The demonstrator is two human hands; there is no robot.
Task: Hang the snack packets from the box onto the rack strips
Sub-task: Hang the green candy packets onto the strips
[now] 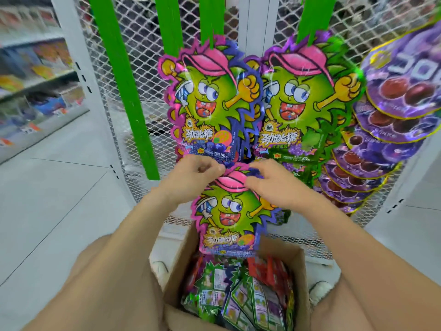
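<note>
A pink-edged snack packet [229, 211] with a green cartoon face hangs upright below the middle strip, over the box. My left hand [188, 177] pinches its top left edge, and my right hand [274, 185] grips its top right. Above it, a like packet [210, 99] hangs on a green rack strip [210, 20]. A purple-edged one [307, 96] hangs on the strip [310, 17] to the right. The cardboard box [296, 266] stands on the floor between my knees, holding several loose packets [241, 292]. The strip's hook at my fingers is hidden.
A bare green strip [121, 80] hangs at the left on the white wire-mesh rack [148, 68]. Several purple grape-candy packs [386, 130] fill the strip at the right. Store shelves [33, 75] line the aisle on the left, beside grey floor tiles.
</note>
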